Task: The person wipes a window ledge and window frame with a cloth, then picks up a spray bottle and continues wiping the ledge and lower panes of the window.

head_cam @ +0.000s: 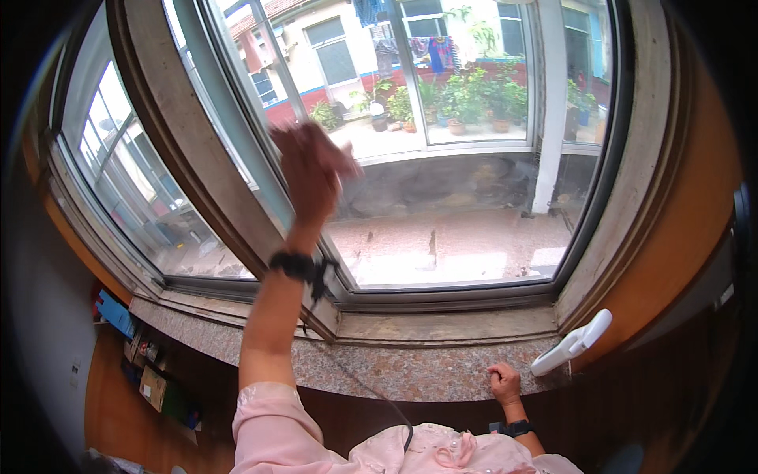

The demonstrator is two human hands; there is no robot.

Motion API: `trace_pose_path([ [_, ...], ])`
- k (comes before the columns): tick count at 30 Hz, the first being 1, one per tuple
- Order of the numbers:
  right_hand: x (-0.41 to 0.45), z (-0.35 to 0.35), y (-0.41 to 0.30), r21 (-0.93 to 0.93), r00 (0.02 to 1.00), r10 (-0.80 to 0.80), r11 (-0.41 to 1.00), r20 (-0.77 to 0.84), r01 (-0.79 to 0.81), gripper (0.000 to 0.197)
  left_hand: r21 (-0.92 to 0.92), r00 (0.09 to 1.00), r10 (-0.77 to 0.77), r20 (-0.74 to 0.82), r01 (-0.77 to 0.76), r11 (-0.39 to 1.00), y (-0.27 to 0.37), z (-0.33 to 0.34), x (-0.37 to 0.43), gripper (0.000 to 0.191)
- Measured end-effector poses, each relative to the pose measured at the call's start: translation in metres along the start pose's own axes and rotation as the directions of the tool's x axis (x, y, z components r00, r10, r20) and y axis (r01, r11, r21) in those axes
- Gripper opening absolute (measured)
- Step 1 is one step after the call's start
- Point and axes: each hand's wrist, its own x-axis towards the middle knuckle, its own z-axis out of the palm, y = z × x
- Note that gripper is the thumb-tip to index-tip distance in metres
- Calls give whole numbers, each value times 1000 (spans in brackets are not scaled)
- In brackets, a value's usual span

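Note:
My left hand [314, 160] is raised against the window at the upper middle, by the vertical frame of the sliding sash. Motion blurs its fingers, and I cannot tell whether a cloth is in it. A black band with a dangling end circles that wrist. Behind the hand is the large glass pane [438, 237]. Low on the right, my right hand [504, 382] rests curled at the edge of the speckled stone sill [414, 373], with nothing visible in it. A white plastic tool with a handle [568, 349] stands on the sill just right of it.
A worn window post [195, 154] divides the two windows. A dark cord [379, 394] hangs across the sill to my chest. Below left, a blue item [115, 313] and a cardboard box [152, 388] sit among other things. Potted plants [462, 98] and hanging clothes show outside.

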Motion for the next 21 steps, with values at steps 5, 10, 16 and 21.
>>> trace_pose_path([
  [5,0,1,2,3,1000,13,1000,-24,-13,9,150,962,88,-260,-50,987,-20,-27,83,55],
  [10,-1,2,3,13,999,-3,1000,-32,4,10,-54,953,-268,-143,263,963,-2,-11,-35,56],
  [16,0,4,4,30,998,-42,999,-54,44,10,-22,796,-596,-106,597,802,23,8,-162,76],
  [21,1,5,3,53,998,-35,998,-60,38,10,117,887,-439,-140,455,883,-5,5,-133,66],
])
